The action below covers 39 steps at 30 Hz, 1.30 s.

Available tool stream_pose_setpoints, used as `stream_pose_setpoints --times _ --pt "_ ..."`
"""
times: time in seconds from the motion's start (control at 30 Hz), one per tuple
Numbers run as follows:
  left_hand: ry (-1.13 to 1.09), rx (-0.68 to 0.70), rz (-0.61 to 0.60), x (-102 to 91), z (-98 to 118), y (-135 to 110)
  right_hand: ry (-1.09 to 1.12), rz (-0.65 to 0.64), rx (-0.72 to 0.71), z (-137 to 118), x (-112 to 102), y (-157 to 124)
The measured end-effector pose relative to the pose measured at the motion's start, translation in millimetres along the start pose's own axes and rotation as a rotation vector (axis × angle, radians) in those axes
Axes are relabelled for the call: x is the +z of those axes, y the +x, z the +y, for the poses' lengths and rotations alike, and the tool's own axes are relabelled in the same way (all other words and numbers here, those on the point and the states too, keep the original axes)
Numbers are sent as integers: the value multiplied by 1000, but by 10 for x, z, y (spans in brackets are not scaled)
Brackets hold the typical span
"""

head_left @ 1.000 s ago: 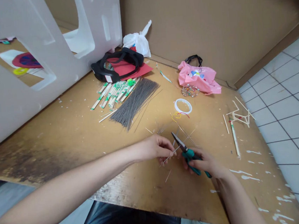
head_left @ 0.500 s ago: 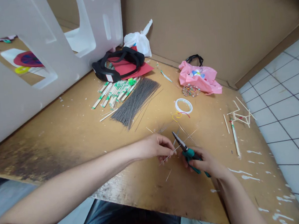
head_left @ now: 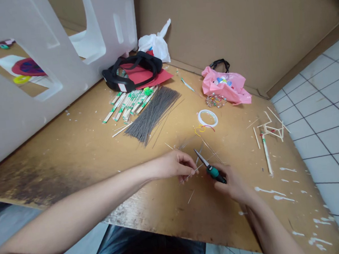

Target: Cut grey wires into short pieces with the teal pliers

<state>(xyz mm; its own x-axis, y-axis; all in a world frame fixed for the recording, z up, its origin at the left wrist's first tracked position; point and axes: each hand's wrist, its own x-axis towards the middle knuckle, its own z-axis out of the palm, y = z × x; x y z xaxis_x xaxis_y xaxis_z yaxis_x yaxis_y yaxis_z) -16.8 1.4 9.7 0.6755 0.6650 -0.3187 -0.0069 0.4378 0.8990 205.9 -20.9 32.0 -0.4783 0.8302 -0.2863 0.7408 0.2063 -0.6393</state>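
- Pinching a wire point(head_left: 200, 166) between fingers of the left hand point(head_left: 179, 164), beside the pliers point(head_left: 211, 171).
- Gripping the pliers in the right hand point(head_left: 231, 183).
- Facing a tape roll point(head_left: 216, 118) beyond the pliers.

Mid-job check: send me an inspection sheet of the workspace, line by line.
Surface: brown table, dark stains at left, white streaks at right.
Job's things: pliers, thin wire, grey wire bundle.
Clutter: wrapped sticks, black headband, pink bag, white bag, tape roll.
Hands: left hand pinches the thin wire; right hand grips the pliers; pliers-to-wire contact unclear.
Cables: nothing certain; black loop behind the pink bag unidentified.
Surroundings: white panel, brown wall, tiled floor.
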Motion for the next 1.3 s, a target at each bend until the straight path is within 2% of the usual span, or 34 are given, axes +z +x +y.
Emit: stream_pose_setpoints --times 0.17,0.37,0.53,0.6,0.73,0.8,1.1,1.3 --pt "12 15 -52 -44 -32 26 -89 46 6 19 36 6" --pt "63 -55 -101 -68 0 -15 -216 26 19 16 8 -16" --pt "160 -124 -307 -97 113 -135 -253 46 59 41 -69 -52" --pt "96 -41 -223 -103 187 -175 -263 34 67 38 -83 -76" --pt "-83 234 205 -77 294 -187 -292 -43 32 -60 -41 -134" --pt "-92 274 295 -37 284 -159 -290 -83 -8 -138 -8 -159" --pt "-93 162 52 125 11 -24 -279 -252 -64 -260 39 -191" --pt "-111 113 -3 111 -41 10 -280 -277 -85 -258 56 -177"
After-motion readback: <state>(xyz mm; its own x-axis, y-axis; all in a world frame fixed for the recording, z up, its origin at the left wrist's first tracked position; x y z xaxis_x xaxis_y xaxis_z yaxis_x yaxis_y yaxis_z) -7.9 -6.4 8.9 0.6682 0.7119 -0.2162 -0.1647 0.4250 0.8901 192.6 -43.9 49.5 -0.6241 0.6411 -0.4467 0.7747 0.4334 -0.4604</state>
